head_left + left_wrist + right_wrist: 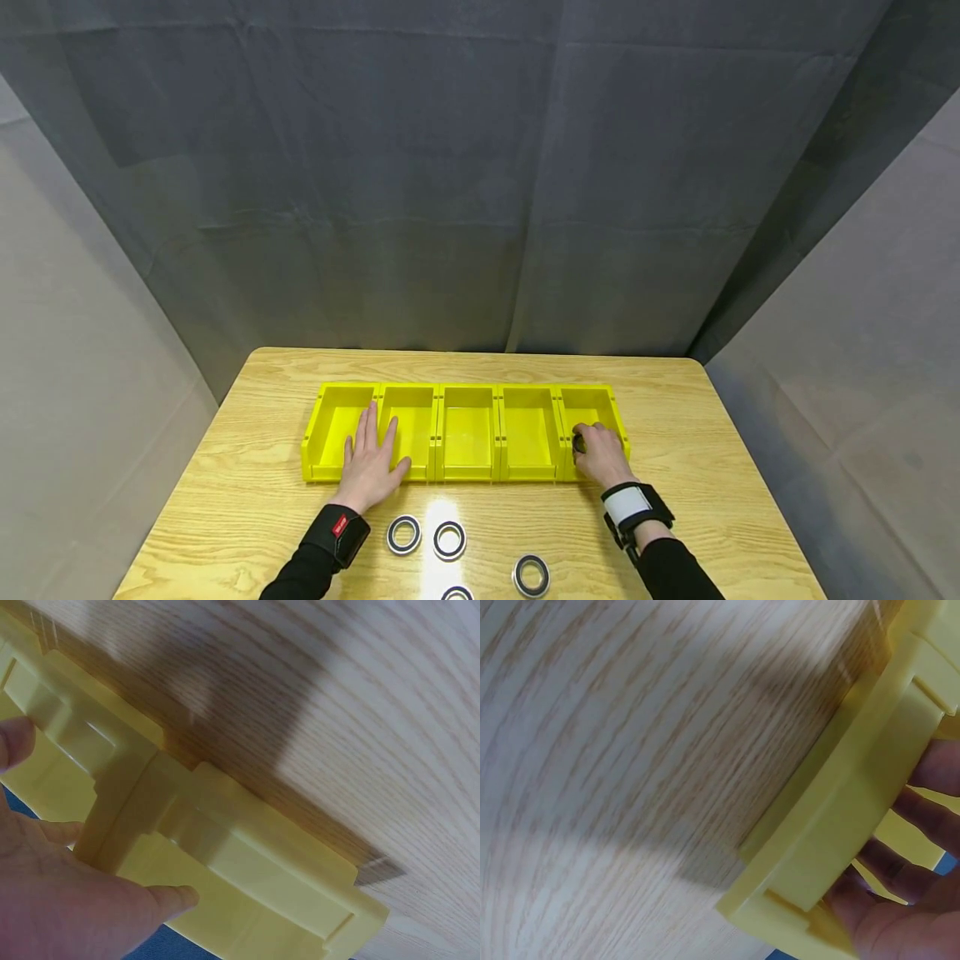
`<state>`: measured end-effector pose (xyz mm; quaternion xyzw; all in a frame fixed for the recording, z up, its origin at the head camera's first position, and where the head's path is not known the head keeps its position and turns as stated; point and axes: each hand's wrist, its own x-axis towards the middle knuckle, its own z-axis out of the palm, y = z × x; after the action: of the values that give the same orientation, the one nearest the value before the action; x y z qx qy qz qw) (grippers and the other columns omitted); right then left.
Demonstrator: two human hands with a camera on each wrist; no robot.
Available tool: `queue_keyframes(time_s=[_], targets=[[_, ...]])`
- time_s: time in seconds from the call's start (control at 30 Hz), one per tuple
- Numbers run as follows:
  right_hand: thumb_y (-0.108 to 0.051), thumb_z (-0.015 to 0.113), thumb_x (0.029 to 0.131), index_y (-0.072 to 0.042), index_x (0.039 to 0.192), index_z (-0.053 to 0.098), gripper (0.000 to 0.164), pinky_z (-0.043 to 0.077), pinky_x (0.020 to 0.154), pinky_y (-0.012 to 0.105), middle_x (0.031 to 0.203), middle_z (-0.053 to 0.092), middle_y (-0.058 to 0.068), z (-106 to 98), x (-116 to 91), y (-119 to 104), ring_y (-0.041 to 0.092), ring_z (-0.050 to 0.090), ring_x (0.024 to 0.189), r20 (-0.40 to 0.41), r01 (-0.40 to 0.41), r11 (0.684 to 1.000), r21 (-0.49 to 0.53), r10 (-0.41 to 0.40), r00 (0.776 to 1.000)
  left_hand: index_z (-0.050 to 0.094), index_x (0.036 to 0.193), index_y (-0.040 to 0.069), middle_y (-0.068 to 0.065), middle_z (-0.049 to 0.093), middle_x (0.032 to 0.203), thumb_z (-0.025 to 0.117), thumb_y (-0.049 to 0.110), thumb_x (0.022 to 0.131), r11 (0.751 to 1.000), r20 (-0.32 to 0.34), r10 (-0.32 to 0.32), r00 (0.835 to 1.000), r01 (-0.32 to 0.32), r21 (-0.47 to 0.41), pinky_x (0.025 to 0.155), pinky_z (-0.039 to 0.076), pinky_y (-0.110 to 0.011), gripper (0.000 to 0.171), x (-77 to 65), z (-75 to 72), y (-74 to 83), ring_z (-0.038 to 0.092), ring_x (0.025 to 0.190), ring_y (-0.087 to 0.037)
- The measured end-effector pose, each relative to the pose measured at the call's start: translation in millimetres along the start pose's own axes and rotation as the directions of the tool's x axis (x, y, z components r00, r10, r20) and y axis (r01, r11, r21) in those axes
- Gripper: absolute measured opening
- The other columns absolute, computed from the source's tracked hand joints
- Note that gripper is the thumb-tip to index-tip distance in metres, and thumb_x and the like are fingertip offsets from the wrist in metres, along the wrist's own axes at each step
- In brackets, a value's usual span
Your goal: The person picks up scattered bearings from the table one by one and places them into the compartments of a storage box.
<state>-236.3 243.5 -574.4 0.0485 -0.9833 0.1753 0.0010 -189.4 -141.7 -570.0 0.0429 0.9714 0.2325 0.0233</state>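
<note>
A row of joined yellow bins (468,417) stands on the wooden table. My left hand (370,471) lies with straight, spread fingers over the divider between the two leftmost bins and holds nothing. In the left wrist view its thumb and fingers show at the bins' front edge. My right hand (602,454) reaches into the rightmost bin (585,402) and pinches a dark-ringed bearing (577,444), mostly covered by the fingers. The right wrist view shows the curled fingers (900,874) behind the bin's front wall; the bearing is hidden there.
Several ball bearings lie on the table in front of the bins: one bearing (392,535) near the left wrist, another bearing (438,542) beside it, a third bearing (519,577) farther right, and one cut by the lower frame edge. Grey cloth (420,208) hangs behind the table.
</note>
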Motion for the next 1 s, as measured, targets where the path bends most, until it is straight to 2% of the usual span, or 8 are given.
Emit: queue_keyframes(time_s=[0.23, 0.53, 1.0], targets=[[0.000, 0.080, 0.076, 0.005, 0.111, 0.070, 0.037, 0.054, 0.085, 0.054, 0.100, 0.067, 0.022, -1.7, 2.2, -2.1, 0.039, 0.065, 0.092, 0.026, -0.020, 1.000, 0.003, 0.020, 0.999, 0.035, 0.155, 0.000, -0.025, -0.004, 0.168, 0.065, 0.028, 0.095, 1.000, -0.015, 0.007, 1.000, -0.007, -0.002, 0.117, 0.012, -0.076, 0.072, -0.1, 0.2, -0.4, 0.001, 0.155, -0.046], [-0.002, 0.079, 0.080, 0.005, 0.115, 0.069, 0.038, 0.054, 0.088, 0.054, 0.104, 0.067, 0.023, -2.0, 2.8, -2.9, 0.039, 0.065, 0.096, 0.057, -0.051, 0.999, 0.014, 0.050, 0.997, 0.036, 0.154, 0.000, -0.026, -0.004, 0.168, 0.065, 0.028, 0.095, 1.000, -0.031, 0.016, 0.999, -0.016, -0.008, 0.116, 0.012, -0.076, 0.072, 0.9, 2.0, -2.1, 0.002, 0.155, -0.046], [-0.002, 0.077, 0.081, 0.006, 0.118, 0.068, 0.039, 0.054, 0.088, 0.054, 0.105, 0.066, 0.023, -1.8, 2.5, -0.8, 0.040, 0.065, 0.096, 0.074, -0.051, 0.999, 0.016, 0.050, 0.996, 0.033, 0.156, 0.001, -0.025, -0.008, 0.168, 0.064, 0.030, 0.096, 1.000, -0.003, 0.011, 1.000, -0.011, 0.002, 0.117, 0.011, -0.076, 0.074, 3.1, 5.4, -5.5, -0.002, 0.155, -0.045]])
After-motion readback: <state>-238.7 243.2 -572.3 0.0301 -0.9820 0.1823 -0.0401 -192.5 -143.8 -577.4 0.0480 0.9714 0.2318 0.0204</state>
